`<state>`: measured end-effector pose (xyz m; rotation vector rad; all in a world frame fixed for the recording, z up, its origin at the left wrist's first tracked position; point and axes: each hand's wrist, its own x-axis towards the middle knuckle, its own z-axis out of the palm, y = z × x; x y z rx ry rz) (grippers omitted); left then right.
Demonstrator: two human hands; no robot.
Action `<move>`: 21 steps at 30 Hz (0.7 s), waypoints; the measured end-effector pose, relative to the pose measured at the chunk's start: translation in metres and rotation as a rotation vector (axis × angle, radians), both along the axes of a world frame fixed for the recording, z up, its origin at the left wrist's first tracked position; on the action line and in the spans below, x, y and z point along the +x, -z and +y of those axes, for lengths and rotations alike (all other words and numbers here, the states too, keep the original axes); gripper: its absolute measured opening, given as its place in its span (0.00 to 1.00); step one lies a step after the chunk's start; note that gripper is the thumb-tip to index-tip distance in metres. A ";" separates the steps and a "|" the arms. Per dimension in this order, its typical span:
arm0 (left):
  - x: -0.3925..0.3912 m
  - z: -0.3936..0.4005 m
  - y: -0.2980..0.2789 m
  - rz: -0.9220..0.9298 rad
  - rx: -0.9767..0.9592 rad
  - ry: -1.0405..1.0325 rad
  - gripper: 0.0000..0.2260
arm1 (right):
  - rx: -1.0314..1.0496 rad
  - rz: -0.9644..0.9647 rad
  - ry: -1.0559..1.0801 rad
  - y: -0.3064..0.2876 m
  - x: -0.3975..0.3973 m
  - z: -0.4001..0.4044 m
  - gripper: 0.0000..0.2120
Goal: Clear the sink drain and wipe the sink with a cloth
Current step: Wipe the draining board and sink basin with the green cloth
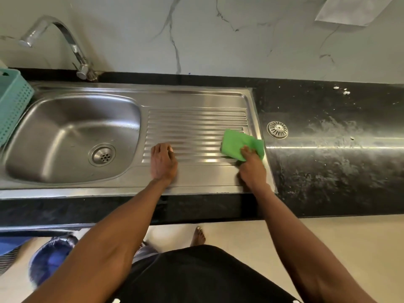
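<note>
Far to the left of the cloth-holding hand, beyond the basin, a teal perforated basket point(13, 103) sits at the sink's edge under the spout of a chrome tap point(72, 45). The basin of the stainless steel sink point(72, 119) looks bare and shiny, and its drain point(102, 154) shows open holes with no strainer and no visible debris, so the drain-clearing part appears done, though whether anything lies inside the holes cannot be told.

Nearer the grip, the left hand point(163, 161) rests palm-down on the ribbed drainboard point(194, 125), fingers fairly straight and holding nothing; it seems to brace the body.

At the drainboard's right end, the right hand point(252, 169) presses a green cloth point(238, 144) against the steel, fingers curled over its near edge, the cloth overlapping the sink's right rim. Wiping looks well under way here.

Just past the cloth, the removed drain strainer point(277, 129) lies on the black countertop point(328, 154), which carries pale smears and a few white crumbs.

By my judgement what remains is finishing the drainboard, perhaps wiping the basin if that is not done, and putting the strainer back in the drain.
</note>
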<state>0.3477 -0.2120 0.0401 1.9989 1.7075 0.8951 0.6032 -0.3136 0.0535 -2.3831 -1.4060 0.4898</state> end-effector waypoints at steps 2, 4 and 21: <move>-0.010 -0.003 -0.004 -0.022 0.012 0.015 0.05 | -0.027 -0.009 0.064 -0.005 0.002 0.000 0.23; -0.019 -0.004 -0.007 -0.018 0.010 0.021 0.07 | -0.036 -0.054 0.086 -0.005 -0.017 0.003 0.20; -0.211 -0.029 -0.013 0.005 0.063 0.071 0.15 | -0.145 0.018 -0.078 -0.024 -0.279 -0.003 0.24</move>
